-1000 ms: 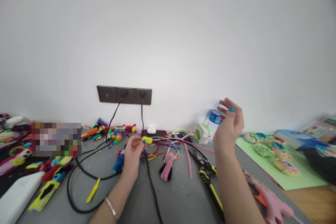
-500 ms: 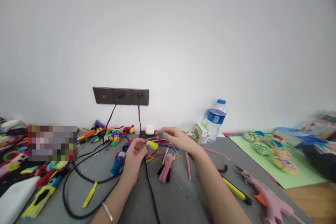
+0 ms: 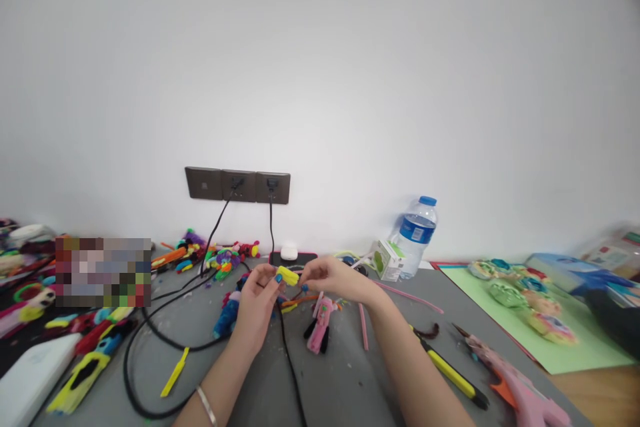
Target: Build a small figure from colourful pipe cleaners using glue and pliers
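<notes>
My left hand (image 3: 256,307) pinches a short, fuzzy yellow pipe-cleaner piece (image 3: 289,275) between thumb and fingertips, above the grey table. Close to the piece's right end, the fingertips of my right hand (image 3: 340,278) are pressed together. Whether they touch it or grip something small, I cannot tell. Below my hands lies a pink pipe-cleaner figure (image 3: 319,330) with black parts. A blue fuzzy figure (image 3: 227,317) is partly hidden behind my left hand. Pink pipe-cleaner strips (image 3: 363,327) lie beside my right forearm.
Black cables (image 3: 127,363) loop across the table (image 3: 345,393) from the wall sockets (image 3: 237,185). To the right are a yellow-black cutter (image 3: 453,373), a pink glue gun (image 3: 530,393), a water bottle (image 3: 415,237) and a small box (image 3: 389,260). Colourful figures (image 3: 83,373) crowd the left.
My right hand has come down from above the yellow piece to its right end. My left hand keeps hold of the piece. The view has shifted slightly.
</notes>
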A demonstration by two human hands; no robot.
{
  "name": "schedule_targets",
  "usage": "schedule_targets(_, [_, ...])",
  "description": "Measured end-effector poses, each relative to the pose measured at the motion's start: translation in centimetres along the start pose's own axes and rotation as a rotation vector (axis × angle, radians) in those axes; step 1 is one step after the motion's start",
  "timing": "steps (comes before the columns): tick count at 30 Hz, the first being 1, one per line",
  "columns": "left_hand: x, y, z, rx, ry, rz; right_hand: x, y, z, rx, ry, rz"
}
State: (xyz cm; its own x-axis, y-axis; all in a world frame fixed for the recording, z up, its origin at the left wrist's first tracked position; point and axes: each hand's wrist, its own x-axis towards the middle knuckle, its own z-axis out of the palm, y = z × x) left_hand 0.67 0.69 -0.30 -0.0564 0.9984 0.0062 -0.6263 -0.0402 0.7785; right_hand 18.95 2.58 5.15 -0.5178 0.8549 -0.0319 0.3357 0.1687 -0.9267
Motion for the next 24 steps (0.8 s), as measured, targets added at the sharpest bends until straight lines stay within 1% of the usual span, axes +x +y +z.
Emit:
schedule_targets(2, [0.2,-0.1,-0.2,-0.028,0.022,-0.008,0.2,0.2,-0.2,0.005,0.095,-0.018])
schedule_targets(4, [0.4,-0.2,-0.5,-0.055,0.058,-0.01,0.2,0.6,-0.8,0.011,0.22,-0.039])
schedule_targets(8, [1.0,-0.4,-1.1,-0.077,0.088,-0.01,-0.4,1.0,-2.9,0.001,0.532,-0.074])
schedule_targets(12, [1.1,-0.5,-1.3,-0.094,0.1,-0.038,-1.9,1.1,-5.3,-0.158,0.858,-0.108])
schedule_targets(14, [1.0,-0.5,-1.1,-0.092,0.099,-0.053,-2.7,1.3,-6.3,-0.242,0.951,-0.078])
schedule_targets(16, [0.9,-0.5,-1.0,-0.071,0.087,-0.056,-3.4,1.7,-7.1,-0.302,0.983,-0.04])
schedule_targets(19, [0.6,-0.4,-0.6,-0.017,0.053,-0.034,-4.0,2.5,-7.6,-0.368,0.946,0.018])
schedule_targets(22, [0.4,-0.4,-0.3,0.037,0.009,-0.019,-4.2,2.5,-7.0,-0.405,0.858,0.066])
schedule_targets(24, [0.3,-0.5,-0.2,0.068,-0.017,-0.016,-4.0,1.7,-6.0,-0.372,0.736,0.06])
